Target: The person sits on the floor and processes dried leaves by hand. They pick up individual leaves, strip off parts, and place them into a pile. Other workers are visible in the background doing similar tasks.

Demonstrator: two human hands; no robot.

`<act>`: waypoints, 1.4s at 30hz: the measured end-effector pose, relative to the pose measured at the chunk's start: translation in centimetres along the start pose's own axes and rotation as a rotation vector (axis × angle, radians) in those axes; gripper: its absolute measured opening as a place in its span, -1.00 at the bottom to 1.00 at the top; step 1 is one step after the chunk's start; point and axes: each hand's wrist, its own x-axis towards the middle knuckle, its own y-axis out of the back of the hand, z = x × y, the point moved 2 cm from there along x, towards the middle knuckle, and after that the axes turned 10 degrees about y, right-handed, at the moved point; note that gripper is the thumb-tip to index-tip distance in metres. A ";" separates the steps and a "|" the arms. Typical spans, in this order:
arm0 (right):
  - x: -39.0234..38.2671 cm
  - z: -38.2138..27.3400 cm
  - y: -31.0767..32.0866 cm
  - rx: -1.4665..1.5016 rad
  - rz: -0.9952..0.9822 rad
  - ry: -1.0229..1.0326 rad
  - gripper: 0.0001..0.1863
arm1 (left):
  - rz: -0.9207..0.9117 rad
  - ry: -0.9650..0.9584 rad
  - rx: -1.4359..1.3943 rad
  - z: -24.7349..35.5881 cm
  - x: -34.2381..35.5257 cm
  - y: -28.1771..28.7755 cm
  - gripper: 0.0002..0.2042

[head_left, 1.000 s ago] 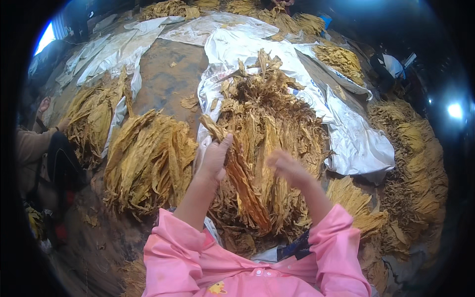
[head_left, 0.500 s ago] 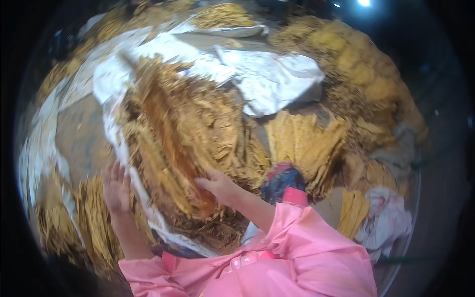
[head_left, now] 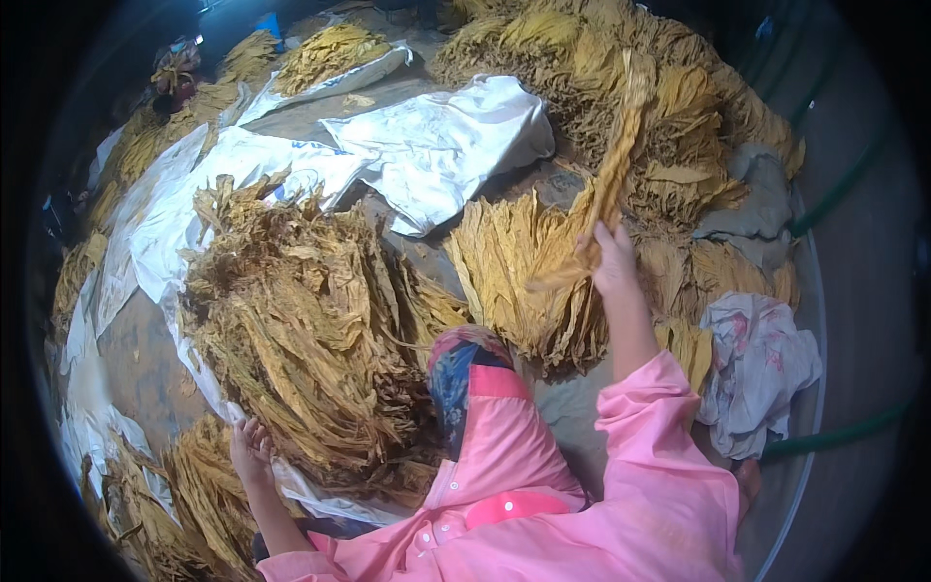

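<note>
My right hand [head_left: 613, 260] is raised over a flat stack of yellow dried leaves [head_left: 524, 267] and grips a long dried leaf [head_left: 616, 160] that stands up and away from it. My left hand [head_left: 250, 450] rests with fingers spread at the near edge of a big brown-yellow leaf heap [head_left: 301, 330] lying on a white sheet [head_left: 165, 233]. Both forearms wear pink sleeves. A patterned blue and pink cloth [head_left: 456, 364] hangs down in front of my chest.
A crumpled white sack [head_left: 441, 145] lies beyond the heap. More leaf piles fill the far right [head_left: 669, 107] and far left [head_left: 320, 53]. A crumpled white and pink cloth [head_left: 756, 369] sits on the right, next to green hoses [head_left: 834, 436].
The view has swung to the right. My right hand left the big heap and lifted one leaf over the yellow stack. My left hand stays at the heap's near edge.
</note>
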 end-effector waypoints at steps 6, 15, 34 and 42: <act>2.0 6.0 17.3 -0.411 0.137 -0.018 -0.80 | -0.013 0.045 0.058 -3.6 0.6 -0.3 -0.70; 6.7 15.3 33.2 -1.015 0.158 -0.009 -0.63 | -0.264 0.053 0.076 -4.1 -0.2 -4.4 -0.74; 0.6 22.5 34.4 -0.698 0.340 -0.230 -0.56 | -0.027 0.097 0.204 -5.8 -2.5 -7.5 -0.75; 0.5 28.0 38.8 -1.163 0.083 -0.348 -0.74 | -0.391 0.193 -0.134 -7.1 -1.0 -2.4 -0.80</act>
